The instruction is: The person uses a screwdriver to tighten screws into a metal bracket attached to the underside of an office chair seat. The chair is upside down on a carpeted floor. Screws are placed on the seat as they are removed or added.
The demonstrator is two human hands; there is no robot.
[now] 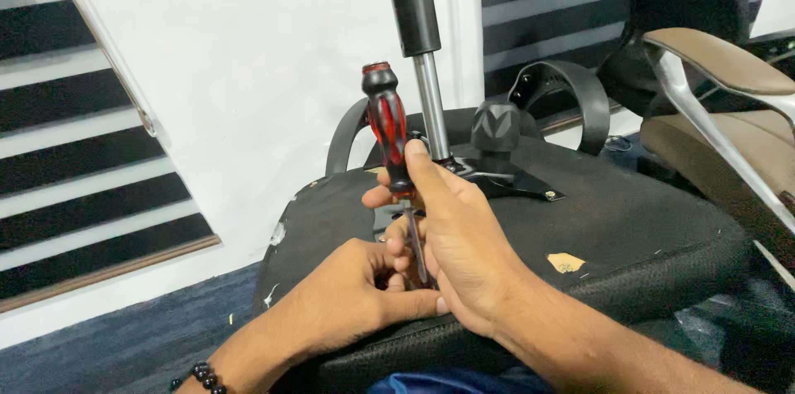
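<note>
my left hand [356, 295], lower centre, pinches around the screwdriver [387, 125] shaft to steady its tip on the upturned chair seat [629, 220]; my right hand [451, 237] grips the red-black handle at frame centre. best kept upright, pressing straight down.

The light is bright and even, the shadows are soft, the white wall [248, 71] glares slightly, and the focus is sharp.
</note>
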